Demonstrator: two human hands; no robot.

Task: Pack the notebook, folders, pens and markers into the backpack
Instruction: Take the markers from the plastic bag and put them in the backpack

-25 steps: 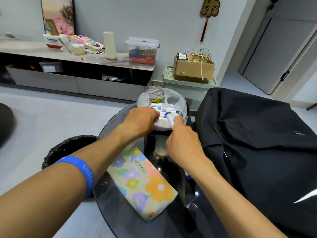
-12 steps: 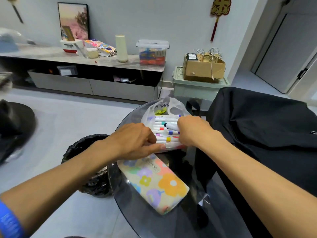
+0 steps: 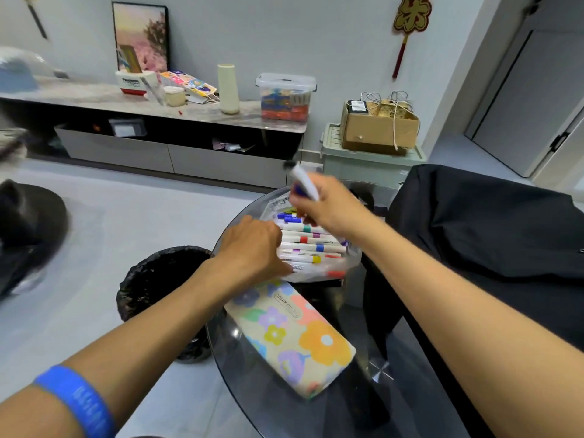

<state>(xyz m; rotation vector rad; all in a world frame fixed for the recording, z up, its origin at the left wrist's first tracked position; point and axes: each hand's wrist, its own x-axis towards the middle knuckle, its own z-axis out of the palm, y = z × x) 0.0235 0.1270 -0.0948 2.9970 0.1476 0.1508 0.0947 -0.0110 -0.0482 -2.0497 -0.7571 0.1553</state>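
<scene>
A clear plastic bag [image 3: 347, 263] full of several white markers [image 3: 311, 245] with coloured bands lies on the round dark glass table [image 3: 316, 415]. My left hand [image 3: 252, 248] presses on the bag's left side and grips its edge. My right hand [image 3: 328, 205] is raised just above the bag, shut on one white marker [image 3: 305, 183] with a blue band and a black tip pointing up and left. A floral pencil case [image 3: 294, 333] lies in front of the bag. The black backpack [image 3: 493, 248] rests on the table's right side.
A black-lined waste bin [image 3: 158, 289] stands on the floor left of the table. Behind are a low cabinet [image 3: 151, 150] with a clear storage box [image 3: 286, 96], and a cardboard box [image 3: 377, 128] on a green crate. A dark round object [image 3: 28, 229] sits at far left.
My right hand has pulled one marker out of the bag and lifted it above the pile. My left hand still holds the bag. The camera has moved closer and lower.
</scene>
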